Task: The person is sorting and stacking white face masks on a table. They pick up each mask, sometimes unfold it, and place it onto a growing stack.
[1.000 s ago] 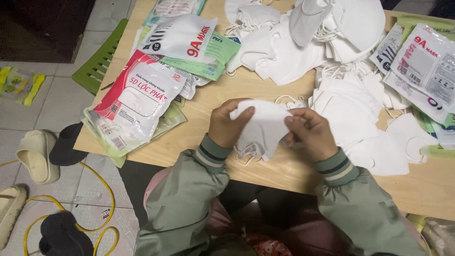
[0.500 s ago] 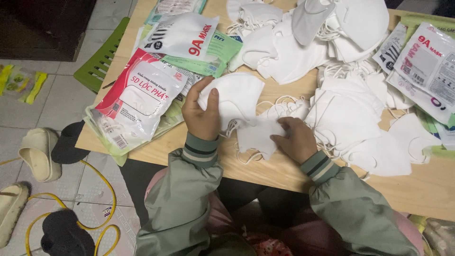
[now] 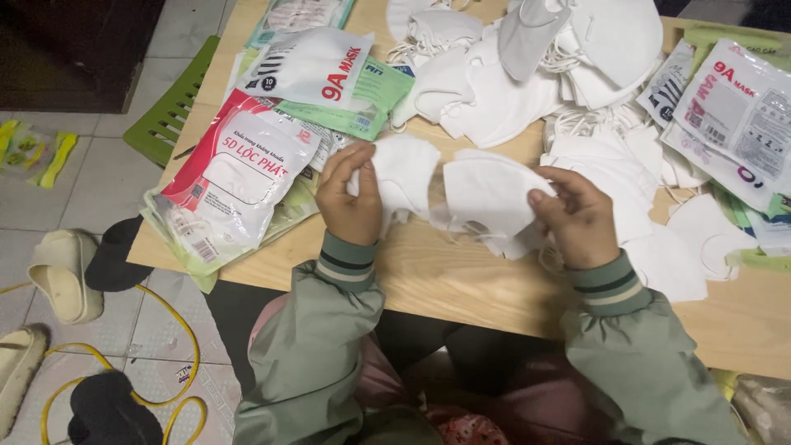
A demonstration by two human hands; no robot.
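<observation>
Both hands (image 3: 350,198) (image 3: 577,216) hold white masks (image 3: 404,169) (image 3: 488,194) above table (image 3: 445,276).

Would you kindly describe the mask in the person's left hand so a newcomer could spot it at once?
Start at the wooden table and find the stack of plastic packets on its left side. Just right of it, the left hand grips a white mask. Unlike the heaped masks beyond, it is lifted off the table.

I seem to be at home: tiled floor (image 3: 99,177), slippers (image 3: 62,276), a wooden tabletop (image 3: 445,276) heaped with masks (image 3: 527,74) and packets (image 3: 239,177).
</observation>
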